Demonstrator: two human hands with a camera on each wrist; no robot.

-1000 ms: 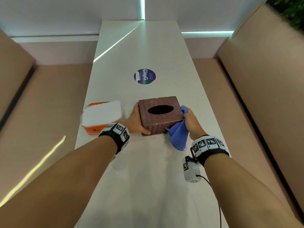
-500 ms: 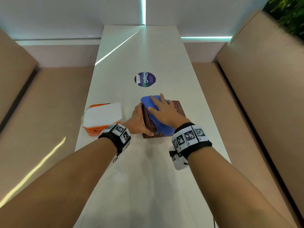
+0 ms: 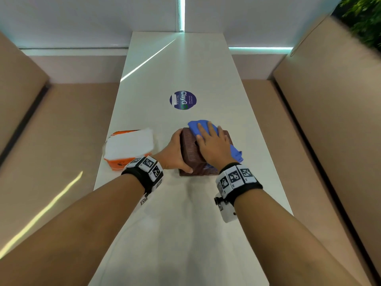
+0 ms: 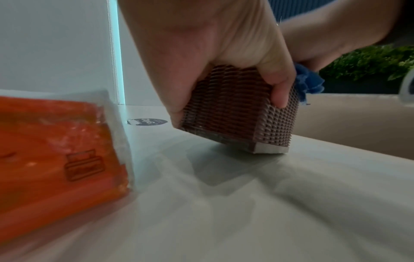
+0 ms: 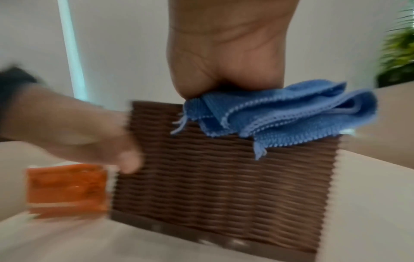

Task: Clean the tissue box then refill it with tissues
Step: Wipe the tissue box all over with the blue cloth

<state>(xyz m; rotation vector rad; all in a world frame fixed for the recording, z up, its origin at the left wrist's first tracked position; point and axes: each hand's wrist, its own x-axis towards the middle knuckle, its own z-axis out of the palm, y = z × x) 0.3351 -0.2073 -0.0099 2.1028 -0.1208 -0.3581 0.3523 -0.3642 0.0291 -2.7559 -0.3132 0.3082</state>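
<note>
Brown woven tissue box point(image 3: 192, 155) mid-table point(image 3: 185, 234), tilted, left edge lifted. Left hand point(image 3: 175, 151) gripping its left side, thumb on the near face. Right hand point(image 3: 213, 145) flat, fingers straight, pressing blue cloth point(image 3: 199, 126) onto the top. Orange tissue pack point(image 3: 128, 147) just left.

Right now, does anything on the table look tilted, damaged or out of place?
Yes: the tissue box is tilted. The left hand grips its left side, and that edge is lifted off the table. The right hand presses a blue cloth on top. Nothing looks damaged or spilled.
</note>
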